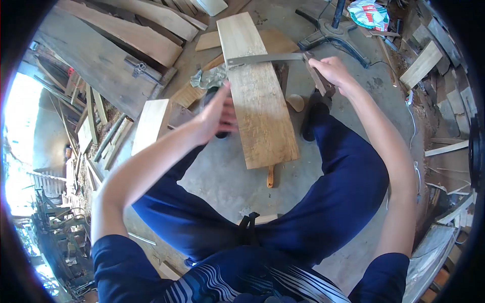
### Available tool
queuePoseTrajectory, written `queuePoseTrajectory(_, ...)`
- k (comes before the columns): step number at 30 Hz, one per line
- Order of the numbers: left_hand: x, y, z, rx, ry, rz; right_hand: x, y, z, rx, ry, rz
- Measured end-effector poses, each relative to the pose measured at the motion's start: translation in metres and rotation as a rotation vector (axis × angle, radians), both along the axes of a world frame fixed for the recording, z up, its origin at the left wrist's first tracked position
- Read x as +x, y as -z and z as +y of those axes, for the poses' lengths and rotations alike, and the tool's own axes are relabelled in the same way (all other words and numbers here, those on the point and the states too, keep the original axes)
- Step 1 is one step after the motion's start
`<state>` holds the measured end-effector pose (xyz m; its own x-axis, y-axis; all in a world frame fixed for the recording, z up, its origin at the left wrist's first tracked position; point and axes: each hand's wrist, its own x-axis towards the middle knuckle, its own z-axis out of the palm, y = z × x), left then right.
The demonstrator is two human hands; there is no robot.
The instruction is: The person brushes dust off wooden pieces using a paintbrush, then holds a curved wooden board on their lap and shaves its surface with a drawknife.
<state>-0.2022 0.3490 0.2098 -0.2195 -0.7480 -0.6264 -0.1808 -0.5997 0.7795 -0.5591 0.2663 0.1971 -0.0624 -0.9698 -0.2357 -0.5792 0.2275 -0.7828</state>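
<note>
A long wooden plank [265, 116] lies lengthwise between my feet, raised on something I cannot make out. Across its upper part rests the thin metal blade of a hand saw [283, 57]. My right hand [331, 71] is closed around the saw's wooden handle, to the right of the plank. Along the plank's left edge is my left hand [218, 115], slightly blurred, with its fingers stretched and apart. Whether it touches the edge I cannot tell. An orange-brown handle [270, 177] sticks out from under the plank's near end.
Large boards [96, 60] lean at the upper left, with a pale wood block [151, 121] below them. A crumpled cloth [209, 77] lies left of the plank. A dark stand base [333, 38] and a white bag [369, 14] are upper right. Scrap wood [422, 64] lines the right side.
</note>
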Motion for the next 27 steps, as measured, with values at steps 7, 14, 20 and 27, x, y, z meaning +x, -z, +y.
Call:
queuePoseTrajectory(7,-0.042,0.002,0.053,-0.054,-0.115,0.038,-0.031,-0.031,0.05,0.079,0.053,-0.219)
queuePoseTrajectory(14,0.041,-0.015,0.009,0.03,0.204,0.098,-0.053,-0.027,0.063,0.04,0.074,-0.201)
queuePoseTrajectory(20,0.119,-0.01,-0.071,0.02,0.445,-0.067,-0.061,-0.035,0.073,0.027,0.166,-0.262)
queuePoseTrajectory(27,0.137,-0.011,-0.142,0.223,0.683,-0.195,-0.083,-0.035,0.081,-0.109,0.369,-0.404)
